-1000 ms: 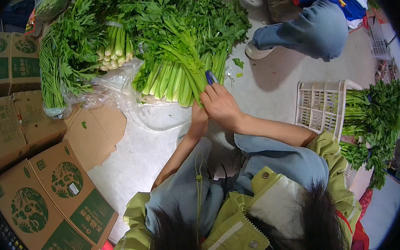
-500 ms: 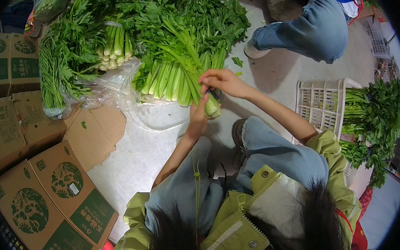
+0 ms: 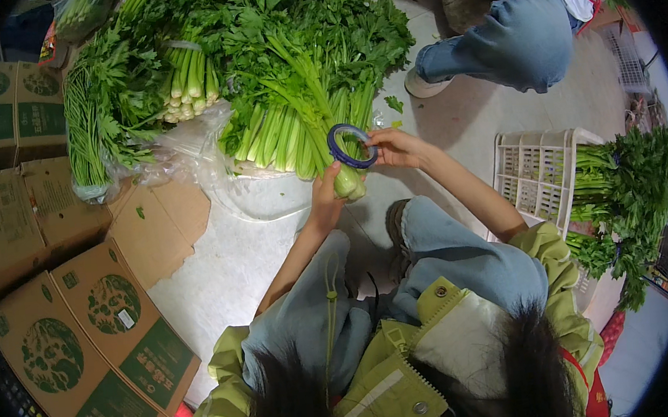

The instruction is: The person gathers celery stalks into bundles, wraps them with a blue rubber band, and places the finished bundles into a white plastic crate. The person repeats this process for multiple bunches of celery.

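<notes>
My left hand (image 3: pixel 325 196) is closed round the lower end of a bunch of celery (image 3: pixel 345 184), whose pale root end points toward me and whose leaves reach away over the pile. At its right side, my right hand (image 3: pixel 395 147) grips a roll of purple-blue tape (image 3: pixel 372 157) between thumb and fingers. The ring of tape stands against the stalks, just above the root end. Behind it lies a large heap of celery (image 3: pixel 276 138), stalk ends toward me, with dense leaves beyond.
Cardboard boxes (image 3: pixel 36 346) with green print stand at the left. A flat cardboard sheet (image 3: pixel 164 223) and clear plastic wrap (image 3: pixel 197 141) lie on the floor. At the right is a white basket (image 3: pixel 534 175) beside more celery (image 3: pixel 626 191). Another person's jeans-clad leg (image 3: pixel 502 43) is at the upper right.
The tape roll has come into clear view in my right hand, which has moved slightly right and down. My left hand keeps its hold on the celery.
</notes>
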`<state>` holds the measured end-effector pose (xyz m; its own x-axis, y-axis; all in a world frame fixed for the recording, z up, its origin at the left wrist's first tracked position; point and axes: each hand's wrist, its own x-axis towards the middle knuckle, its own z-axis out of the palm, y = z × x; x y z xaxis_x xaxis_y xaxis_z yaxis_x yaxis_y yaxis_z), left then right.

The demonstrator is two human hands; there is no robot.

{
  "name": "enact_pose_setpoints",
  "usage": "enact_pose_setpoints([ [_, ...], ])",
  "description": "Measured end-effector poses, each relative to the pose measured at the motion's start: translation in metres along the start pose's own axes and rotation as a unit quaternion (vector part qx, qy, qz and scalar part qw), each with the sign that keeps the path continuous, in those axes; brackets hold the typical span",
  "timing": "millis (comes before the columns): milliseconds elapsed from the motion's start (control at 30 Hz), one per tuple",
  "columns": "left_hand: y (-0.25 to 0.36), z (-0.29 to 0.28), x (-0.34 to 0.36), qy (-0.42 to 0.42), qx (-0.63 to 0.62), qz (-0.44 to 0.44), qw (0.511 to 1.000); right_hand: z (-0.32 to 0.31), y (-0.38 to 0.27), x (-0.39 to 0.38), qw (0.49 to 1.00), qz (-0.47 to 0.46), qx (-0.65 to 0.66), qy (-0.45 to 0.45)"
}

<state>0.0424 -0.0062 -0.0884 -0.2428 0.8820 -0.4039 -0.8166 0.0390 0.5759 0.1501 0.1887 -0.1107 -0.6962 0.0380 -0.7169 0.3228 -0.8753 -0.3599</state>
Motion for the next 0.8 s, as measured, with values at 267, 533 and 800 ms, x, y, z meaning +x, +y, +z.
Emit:
enact_pose_setpoints([
  [267,0.003,-0.009,-0.005,0.036,-0.037,-0.071,0.996,0.018,-0.024,-0.061,0.957,-0.215,-0.166,-0.101],
  [533,0.028,0.010,-0.016,0.059,-0.056,-0.072,0.994,0.013,-0.021,-0.057,0.837,-0.242,-0.490,-0.029],
  [800,0.051,0.023,-0.020,0.020,-0.137,-0.084,0.987,0.009,-0.002,-0.015,0.874,-0.210,-0.436,-0.050],
])
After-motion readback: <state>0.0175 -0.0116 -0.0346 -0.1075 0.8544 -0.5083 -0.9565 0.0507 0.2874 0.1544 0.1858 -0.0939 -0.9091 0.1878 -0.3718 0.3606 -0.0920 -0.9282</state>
